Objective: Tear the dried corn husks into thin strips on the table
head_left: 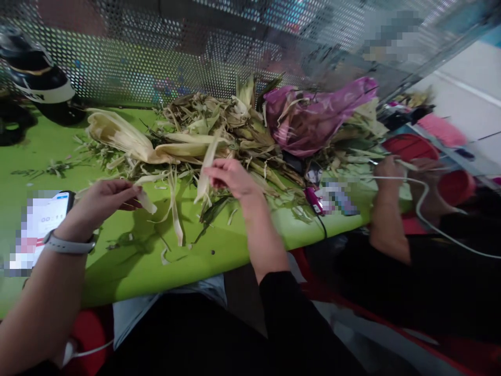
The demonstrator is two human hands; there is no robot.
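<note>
L hand (pixel 104 198) pinches a short pale husk strip (pixel 147 202) btwn thumb & fingers, low over the green table (pixel 129 261). R hand (pixel 230 177) is closed on a longer husk strip (pixel 205 172) that stands nearly upright, just in front of the corn husk pile (pixel 219 130). Purple plastic bag (pixel 313 117) lies on the pile w/ husks sticking out of it. Red bowl (pixel 410 146) at far R, contents can't tell. Phone (pixel 45 219) beside L wrist. Co-worker's hand (pixel 387 167) near the bowl.
</note>
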